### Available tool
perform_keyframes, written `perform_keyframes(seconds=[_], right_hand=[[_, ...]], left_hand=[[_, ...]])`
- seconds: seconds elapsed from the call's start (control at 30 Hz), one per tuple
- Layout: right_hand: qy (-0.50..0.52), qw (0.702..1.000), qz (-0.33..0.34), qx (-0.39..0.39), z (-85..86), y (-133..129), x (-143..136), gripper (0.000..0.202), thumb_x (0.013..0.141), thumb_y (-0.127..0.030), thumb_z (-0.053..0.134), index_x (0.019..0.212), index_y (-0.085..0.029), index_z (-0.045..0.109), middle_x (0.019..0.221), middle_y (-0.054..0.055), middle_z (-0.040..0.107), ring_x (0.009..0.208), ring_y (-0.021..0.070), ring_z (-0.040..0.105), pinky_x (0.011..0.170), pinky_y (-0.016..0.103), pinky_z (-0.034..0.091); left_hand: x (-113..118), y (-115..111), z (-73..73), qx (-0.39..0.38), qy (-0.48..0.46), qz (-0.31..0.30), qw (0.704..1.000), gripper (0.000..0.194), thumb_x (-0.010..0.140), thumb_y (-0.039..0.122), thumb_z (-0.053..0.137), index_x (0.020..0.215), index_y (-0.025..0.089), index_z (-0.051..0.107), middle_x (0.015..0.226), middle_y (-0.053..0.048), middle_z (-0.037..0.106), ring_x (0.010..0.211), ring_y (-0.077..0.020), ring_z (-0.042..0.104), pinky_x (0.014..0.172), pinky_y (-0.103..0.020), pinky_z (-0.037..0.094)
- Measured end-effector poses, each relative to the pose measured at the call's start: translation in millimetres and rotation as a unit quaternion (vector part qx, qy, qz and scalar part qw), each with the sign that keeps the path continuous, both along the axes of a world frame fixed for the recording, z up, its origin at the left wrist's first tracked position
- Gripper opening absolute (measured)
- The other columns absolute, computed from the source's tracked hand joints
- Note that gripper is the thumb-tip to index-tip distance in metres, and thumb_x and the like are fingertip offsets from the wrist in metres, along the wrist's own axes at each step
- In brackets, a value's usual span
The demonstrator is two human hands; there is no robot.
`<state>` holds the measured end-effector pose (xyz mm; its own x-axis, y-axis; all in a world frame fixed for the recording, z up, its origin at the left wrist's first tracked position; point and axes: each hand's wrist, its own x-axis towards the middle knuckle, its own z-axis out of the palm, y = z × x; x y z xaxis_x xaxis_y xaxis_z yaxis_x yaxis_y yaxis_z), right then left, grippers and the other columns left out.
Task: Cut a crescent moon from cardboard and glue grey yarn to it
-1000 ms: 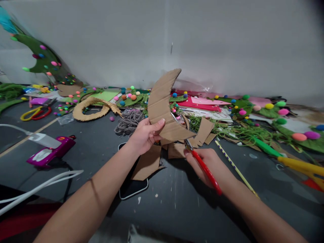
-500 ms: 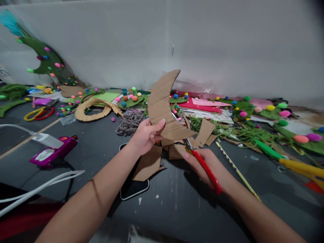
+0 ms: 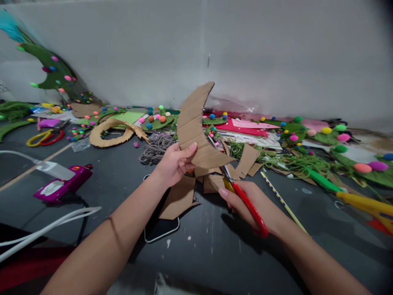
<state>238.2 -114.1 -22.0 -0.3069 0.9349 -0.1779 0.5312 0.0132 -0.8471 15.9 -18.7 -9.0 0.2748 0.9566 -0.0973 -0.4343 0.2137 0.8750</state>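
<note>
Rising above left hand [image 3: 174, 166]: cardboard crescent [image 3: 193, 127].

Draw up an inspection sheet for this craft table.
Surface: dark tabletop, pale specks in front.
Job's things: cardboard crescent, held up; red-handled scissors, blades at its lower tip.
Clutter: cardboard scraps, gray yarn, green yarn; scraps partly cover a phone-like device.
Hands: left hand grips the crescent; right hand holds the scissors.
Cables: white cables at left, beside a purple device.
Surroundings: gray wall behind; green crescent with pompoms, far left.
</note>
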Motion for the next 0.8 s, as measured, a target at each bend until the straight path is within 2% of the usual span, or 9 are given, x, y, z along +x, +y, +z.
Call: perform_keyframes(seconds=[0.3,0.43,0.53,0.63,0.8], right_hand=[[-0.013,0.999,0.033,-0.015,10.0,-0.9,2.1,0.055,0.1,-0.065,0.045,0.07,-0.019,0.053,0.062,-0.002,0.053,0.058,0.0124,0.046,0.056,0.026,0.034],[-0.009,0.999,0.023,-0.02,7.8,-1.2,2.9,0.056,0.098,-0.068,0.046,0.071,-0.019,0.05,0.063,-0.002,0.051,0.059,0.0124,0.044,0.056,0.025,0.034],[-0.01,1.0,0.015,-0.015,4.9,-0.6,2.1,0.056,0.098,-0.069,0.045,0.072,-0.02,0.048,0.064,-0.003,0.05,0.06,0.0123,0.044,0.057,0.025,0.034],[-0.016,1.0,0.01,0.001,1.2,0.8,1.2,0.056,0.099,-0.068,0.045,0.071,-0.02,0.049,0.064,-0.002,0.052,0.06,0.0127,0.046,0.058,0.026,0.036],[-0.041,0.998,-0.004,0.038,-2.1,1.8,0.3,0.056,0.099,-0.067,0.045,0.067,-0.021,0.047,0.061,-0.002,0.052,0.059,0.0133,0.045,0.059,0.027,0.037]], left_hand=[[-2.0,0.9,0.1,0.015,0.01,0.0,1.0,0.044,0.068,0.025,0.09,0.106,0.013,0.071,0.09,-0.005,0.077,0.069,-0.0151,0.073,0.054,-0.022,0.062],[-1.8,1.4,-2.6,0.011,0.019,-0.018,1.0,0.041,0.069,0.026,0.09,0.104,0.014,0.072,0.091,-0.005,0.077,0.07,-0.0154,0.073,0.055,-0.023,0.063],[0.6,0.2,-5.3,0.008,0.024,-0.031,0.999,0.04,0.068,0.028,0.092,0.1,0.013,0.072,0.084,-0.003,0.075,0.066,-0.0141,0.071,0.055,-0.023,0.063],[4.3,-2.0,-6.7,0.01,0.026,-0.033,0.999,0.042,0.065,0.029,0.094,0.098,0.013,0.072,0.079,-0.001,0.072,0.061,-0.0112,0.067,0.053,-0.021,0.059],[9.6,-4.6,-7.6,0.012,0.023,-0.039,0.999,0.039,0.067,0.029,0.094,0.096,0.012,0.073,0.082,-0.003,0.074,0.06,-0.0092,0.064,0.051,-0.017,0.051]])
